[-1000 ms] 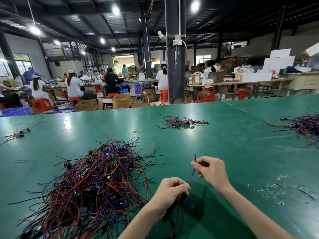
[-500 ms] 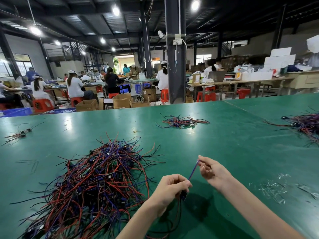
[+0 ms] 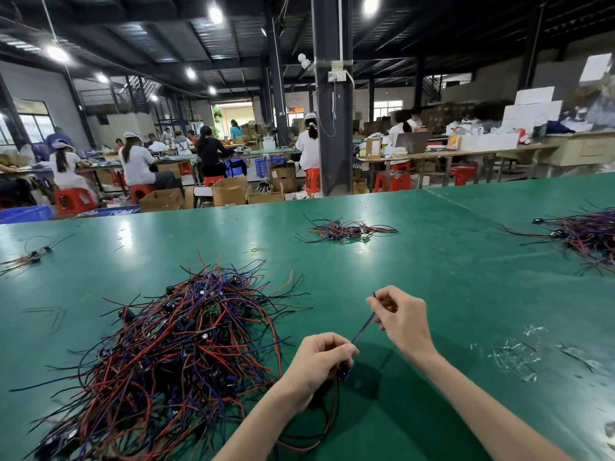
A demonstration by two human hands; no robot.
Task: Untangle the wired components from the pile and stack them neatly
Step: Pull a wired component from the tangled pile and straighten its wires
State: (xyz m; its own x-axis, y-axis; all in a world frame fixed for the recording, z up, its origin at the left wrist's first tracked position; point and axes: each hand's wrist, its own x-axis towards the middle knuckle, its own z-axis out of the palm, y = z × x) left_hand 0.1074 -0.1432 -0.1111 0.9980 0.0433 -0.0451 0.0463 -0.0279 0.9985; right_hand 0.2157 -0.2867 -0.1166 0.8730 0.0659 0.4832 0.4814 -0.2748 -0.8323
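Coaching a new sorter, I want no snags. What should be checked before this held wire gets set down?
1. Left hand grips the black component: ok.
2. Right hand pinches the purple wire near its tip: ok.
3. Wire runs straight between both hands: ok.
4. Trailing leads below the left hand free of the big pile: cannot tell.
5. Small bundle ahead within reach: cannot tell.

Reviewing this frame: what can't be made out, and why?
Head view only.
Small black component under the left hand: mostly covered by its fingers.
Purple wire: part hidden inside the right hand.
Far-right pile: cut off by the right edge.
Big pile: component count lost in the tangle.
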